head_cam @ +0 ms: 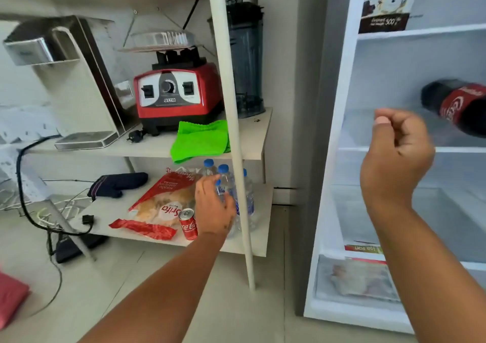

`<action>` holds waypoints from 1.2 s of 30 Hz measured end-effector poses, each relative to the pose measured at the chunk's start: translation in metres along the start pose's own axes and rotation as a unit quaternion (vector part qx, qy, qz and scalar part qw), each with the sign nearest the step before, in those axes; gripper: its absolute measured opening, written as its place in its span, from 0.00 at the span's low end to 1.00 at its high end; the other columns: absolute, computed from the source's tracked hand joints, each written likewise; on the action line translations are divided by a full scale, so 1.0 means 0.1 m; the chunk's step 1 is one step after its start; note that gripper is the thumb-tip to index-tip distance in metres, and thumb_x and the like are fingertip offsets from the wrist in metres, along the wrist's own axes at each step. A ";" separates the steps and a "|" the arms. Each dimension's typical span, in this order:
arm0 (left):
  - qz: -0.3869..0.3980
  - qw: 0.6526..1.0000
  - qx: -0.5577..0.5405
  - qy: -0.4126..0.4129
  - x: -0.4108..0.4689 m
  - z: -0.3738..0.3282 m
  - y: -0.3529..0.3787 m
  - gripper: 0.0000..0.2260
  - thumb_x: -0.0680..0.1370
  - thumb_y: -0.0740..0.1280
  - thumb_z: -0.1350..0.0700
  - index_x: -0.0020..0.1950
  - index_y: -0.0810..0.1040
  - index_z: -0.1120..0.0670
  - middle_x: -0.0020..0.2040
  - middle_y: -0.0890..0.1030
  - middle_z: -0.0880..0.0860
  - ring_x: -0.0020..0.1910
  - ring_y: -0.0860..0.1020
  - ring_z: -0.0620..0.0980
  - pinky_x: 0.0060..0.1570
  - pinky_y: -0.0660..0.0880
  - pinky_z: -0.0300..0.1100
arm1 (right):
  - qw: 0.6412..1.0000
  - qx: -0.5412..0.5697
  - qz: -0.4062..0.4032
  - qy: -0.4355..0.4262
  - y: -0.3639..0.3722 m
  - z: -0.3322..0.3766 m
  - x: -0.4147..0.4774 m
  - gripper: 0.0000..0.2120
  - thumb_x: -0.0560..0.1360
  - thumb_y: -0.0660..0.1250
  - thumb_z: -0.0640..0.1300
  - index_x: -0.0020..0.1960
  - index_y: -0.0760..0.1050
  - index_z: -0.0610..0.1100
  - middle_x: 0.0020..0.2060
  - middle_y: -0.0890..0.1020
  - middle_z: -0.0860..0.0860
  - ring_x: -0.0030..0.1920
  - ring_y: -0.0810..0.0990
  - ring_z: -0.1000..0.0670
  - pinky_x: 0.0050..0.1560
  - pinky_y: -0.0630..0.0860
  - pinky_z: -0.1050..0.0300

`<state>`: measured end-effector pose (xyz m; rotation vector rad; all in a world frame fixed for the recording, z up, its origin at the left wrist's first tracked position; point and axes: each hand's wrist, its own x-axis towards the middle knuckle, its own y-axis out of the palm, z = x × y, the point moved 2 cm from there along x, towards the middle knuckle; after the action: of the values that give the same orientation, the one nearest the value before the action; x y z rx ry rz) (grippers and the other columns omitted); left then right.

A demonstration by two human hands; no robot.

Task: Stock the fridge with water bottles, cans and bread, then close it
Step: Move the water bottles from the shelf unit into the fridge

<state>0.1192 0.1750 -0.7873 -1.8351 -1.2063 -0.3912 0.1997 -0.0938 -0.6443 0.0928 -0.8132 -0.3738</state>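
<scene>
The person's left hand (214, 206) reaches down to the lower shelf (115, 211) of a white rack, its fingers curled around one of the water bottles (226, 185) that stand there with blue caps; the grip looks pressed onto that bottle, though the back of the hand hides the fingertips. The bottles stand in a tight cluster, partly behind the rack's white post (234, 132). Just beside the hand on its left stands a red can (188, 224), upright, and touching or nearly touching it lies the bread (163, 200) in a red and clear bag, flat on the same shelf. A dark glove (117, 185) lies farther left on that shelf.

The right hand (397, 156) is raised in front of the open fridge (339, 158), holding nothing; its fingers are loosely curled toward the palm with the thumb up, and motion blur softens its outline. Behind it, on a glass shelf inside the fridge, a dark cola bottle (457, 106) with a red label lies on its side. A printed carton (386, 3) stands on the shelf above. A drawer (355, 279) at the bottom of the fridge holds something pale and wrapped, too blurred to tell.

On the rack's upper shelf sit a red blender base (176, 95), a green cloth (200, 140) just in front of it, a dark blender jug (246, 61) and a silver water dispenser (68, 79).
</scene>
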 end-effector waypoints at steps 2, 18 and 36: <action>0.059 0.991 0.004 -0.123 0.10 0.30 0.08 0.22 0.71 0.69 0.59 0.63 0.70 0.56 0.60 0.73 0.53 0.61 0.71 0.52 0.66 0.70 0.49 | 0.990 -0.015 0.013 -0.138 -0.06 0.20 -0.26 0.08 0.77 0.61 0.34 0.47 0.79 0.33 0.41 0.79 0.41 0.43 0.74 0.61 0.46 0.69 0.70; 0.249 0.966 0.061 -0.033 0.19 0.96 0.35 0.33 0.69 0.69 0.56 0.73 0.64 0.55 0.69 0.68 0.55 0.69 0.65 0.56 0.65 0.65 0.43 | 0.788 -0.224 0.560 -0.125 1.52 -0.07 -1.87 0.20 0.77 0.59 0.34 0.69 0.71 0.41 0.65 0.74 0.43 0.66 0.72 0.45 0.67 0.68 0.55; 0.218 0.937 -0.155 -0.226 -0.47 1.43 -0.03 0.29 0.63 0.79 0.64 0.61 0.75 0.52 0.52 0.75 0.41 0.50 0.73 0.39 0.51 0.70 0.28 | 0.535 -0.586 0.608 -0.026 2.63 -0.73 -1.86 0.22 0.78 0.59 0.43 0.71 0.66 0.41 0.66 0.71 0.44 0.67 0.69 0.41 0.67 0.68 0.48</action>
<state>0.0667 0.2632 -0.8975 -2.4915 -1.0181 0.1109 0.2126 0.2140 -0.7648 -1.7270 -0.3585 0.5057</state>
